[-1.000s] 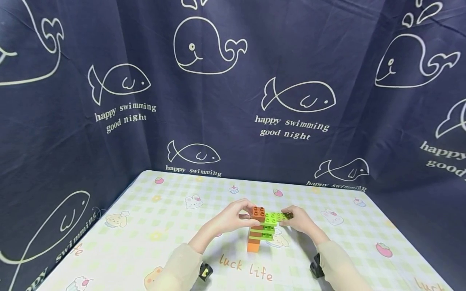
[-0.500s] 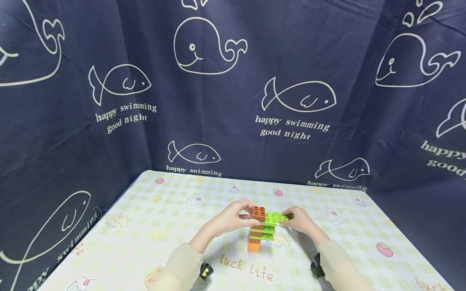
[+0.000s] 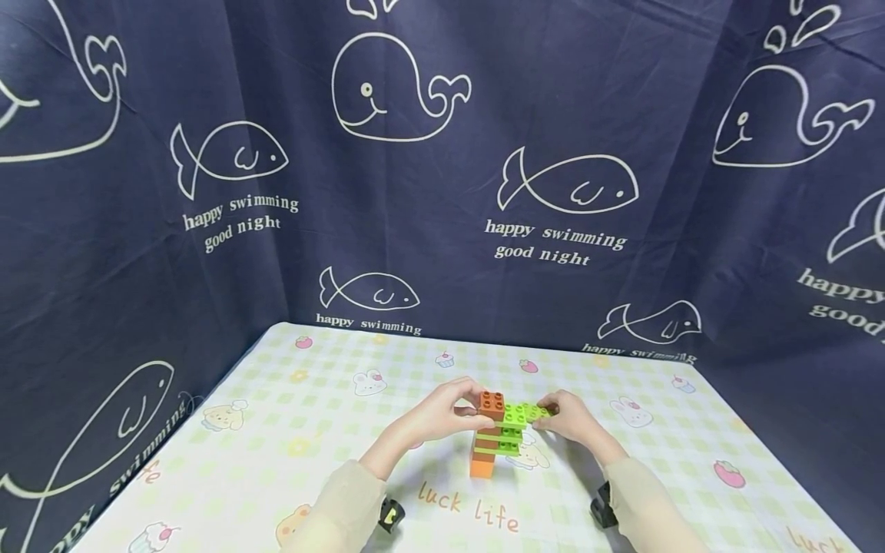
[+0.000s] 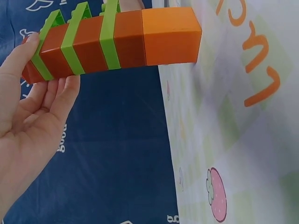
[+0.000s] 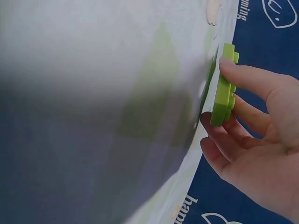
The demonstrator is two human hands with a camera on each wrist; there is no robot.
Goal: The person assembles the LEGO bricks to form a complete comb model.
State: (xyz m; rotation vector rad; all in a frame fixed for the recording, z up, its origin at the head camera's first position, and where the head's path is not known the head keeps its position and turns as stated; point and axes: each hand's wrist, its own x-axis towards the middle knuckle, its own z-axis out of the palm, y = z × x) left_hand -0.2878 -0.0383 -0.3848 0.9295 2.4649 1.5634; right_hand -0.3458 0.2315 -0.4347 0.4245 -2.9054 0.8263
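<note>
A toy brick tower stands on the table, with an orange brick at its foot. Above that, reddish-brown bricks alternate with lime green plates that jut out to one side. My left hand grips the tower near its top, thumb and fingers on opposite sides of the uppermost brown brick. On the right, my right hand pinches a loose lime green studded plate between thumb and fingers. In the head view this plate lies close beside the tower's top green plate.
A pale checked cloth with printed cartoons covers the table. Dark blue curtains with white whale and fish drawings hang behind it and at both sides. Black wrist cameras sit below my hands.
The plate in my right hand showed a dark patch at its right end a second ago; now it looks green throughout. My left hand and the tower have hardly moved.
</note>
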